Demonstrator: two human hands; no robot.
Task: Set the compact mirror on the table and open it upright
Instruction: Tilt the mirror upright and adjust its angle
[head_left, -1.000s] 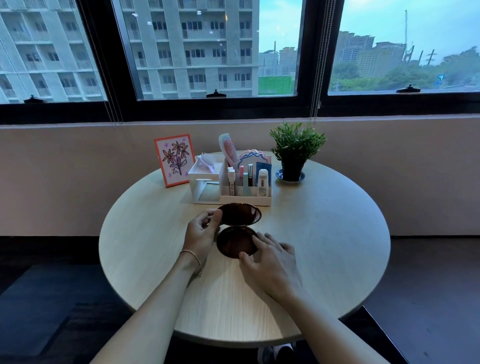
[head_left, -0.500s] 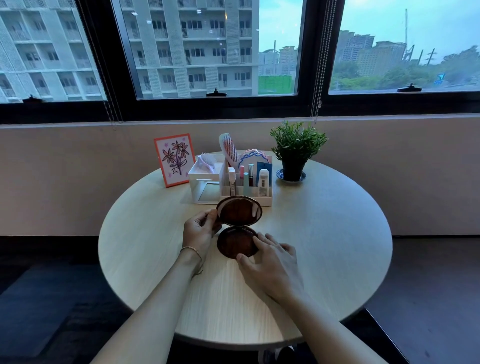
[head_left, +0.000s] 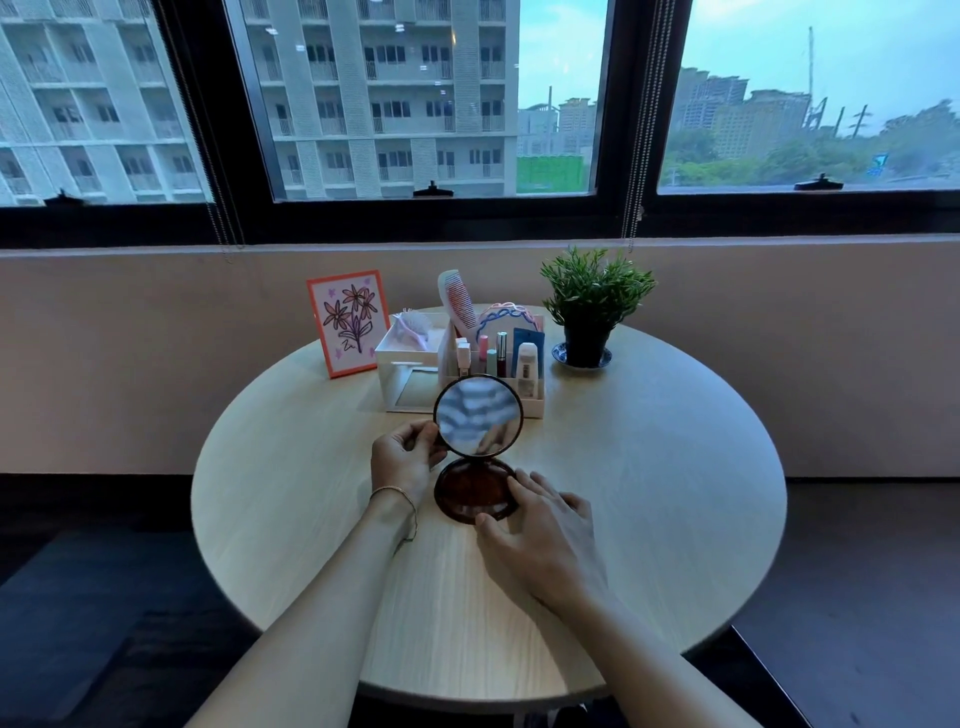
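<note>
A round dark brown compact mirror (head_left: 478, 415) stands open near the middle of the round pale wooden table (head_left: 649, 493). Its base lies flat on the tabletop and its lid stands nearly upright, the glass facing me and reflecting striped cloth. My left hand (head_left: 408, 460) pinches the left rim of the raised lid. My right hand (head_left: 540, 535) rests on the table with thumb and fingers pressing the front and right edge of the base.
Just behind the mirror stands a white organiser (head_left: 462, 374) with a comb, brush, hairband and several cosmetic tubes. A framed flower drawing (head_left: 349, 321) leans at its left, a potted plant (head_left: 592, 306) on a saucer at its right. A low wall and windows lie beyond.
The lid has swung up from lying almost flat to nearly upright, lifted by my left hand. My right hand has stayed on the base.
</note>
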